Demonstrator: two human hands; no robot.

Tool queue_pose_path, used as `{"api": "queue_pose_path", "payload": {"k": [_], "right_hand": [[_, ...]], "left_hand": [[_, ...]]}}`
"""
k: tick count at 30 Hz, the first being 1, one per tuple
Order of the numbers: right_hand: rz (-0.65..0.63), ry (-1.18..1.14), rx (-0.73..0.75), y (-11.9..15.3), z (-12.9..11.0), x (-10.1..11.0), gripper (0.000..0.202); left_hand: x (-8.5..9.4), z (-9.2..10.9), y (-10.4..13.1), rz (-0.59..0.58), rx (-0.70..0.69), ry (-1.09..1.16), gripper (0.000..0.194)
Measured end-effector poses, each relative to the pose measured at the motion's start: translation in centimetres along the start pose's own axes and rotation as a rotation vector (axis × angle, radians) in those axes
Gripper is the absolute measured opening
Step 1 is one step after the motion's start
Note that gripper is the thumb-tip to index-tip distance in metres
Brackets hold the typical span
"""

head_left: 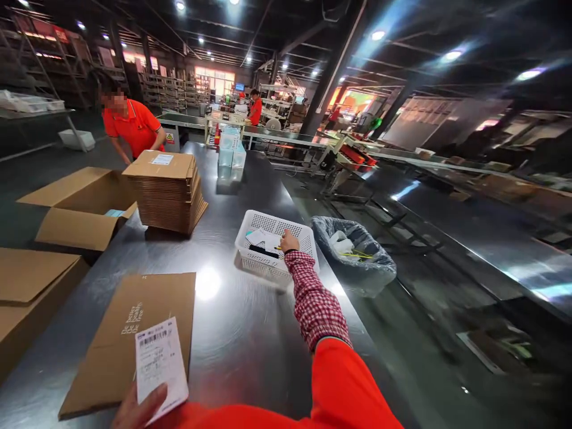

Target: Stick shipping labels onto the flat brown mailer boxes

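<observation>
My left hand (142, 410), low in the view, holds a stack of white printed labels (161, 363) with the thumb on top. The labels are over a flat folded cardboard box (107, 345) with white lettering, lying on the metal table (241, 345). My right arm reaches forward, and my right hand (290, 241) is over the white perforated basket (248, 220), its fingers drawn together. What they hold, if anything, is too small to make out. White papers (268, 239) and a dark flat item (263, 252) lie in the basket beside this hand.
A stack of folded cartons (165, 196) stands at the table's left edge, with light blue boxes (230, 149) farther back. Open cartons (89, 196) are at the left, near a person in red (134, 128). A plastic-lined bin (353, 250) stands right of the table.
</observation>
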State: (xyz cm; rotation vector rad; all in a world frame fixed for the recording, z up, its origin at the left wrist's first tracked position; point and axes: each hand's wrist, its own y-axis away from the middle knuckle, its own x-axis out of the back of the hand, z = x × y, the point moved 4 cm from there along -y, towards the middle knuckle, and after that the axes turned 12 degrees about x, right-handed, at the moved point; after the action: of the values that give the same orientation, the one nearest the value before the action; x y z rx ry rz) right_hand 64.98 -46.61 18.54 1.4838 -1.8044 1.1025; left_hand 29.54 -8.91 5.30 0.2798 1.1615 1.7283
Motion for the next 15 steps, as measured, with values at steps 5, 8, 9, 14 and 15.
{"api": "queue_pose_path", "payload": {"k": [5,8,9,14,15], "right_hand": [[-0.237,-0.313,0.144,8.8,-7.1,-8.0,0.025],[-0.568,-0.908,0.24,19.1,-13.9,-13.8,0.03],[-0.67,-1.048,0.24,22.4,-15.7,-14.9,0.032],[-0.714,-1.241,0.064,30.9,-19.7,-16.5,0.037],[-0.702,-1.245,0.032,31.3,-19.9,-16.4,0.036]], "left_hand": [[-2.2,1.7,2.1,-0.097,-0.123,0.138,0.08],[-2.5,2.0,2.6,-0.143,-0.2,0.199,0.068],[-2.4,2.0,2.7,-0.153,-0.23,0.209,0.063],[-1.2,1.5,3.6,-0.166,-0.264,0.242,0.054],[-0.9,1.4,3.8,-0.164,-0.258,0.258,0.055]]}}
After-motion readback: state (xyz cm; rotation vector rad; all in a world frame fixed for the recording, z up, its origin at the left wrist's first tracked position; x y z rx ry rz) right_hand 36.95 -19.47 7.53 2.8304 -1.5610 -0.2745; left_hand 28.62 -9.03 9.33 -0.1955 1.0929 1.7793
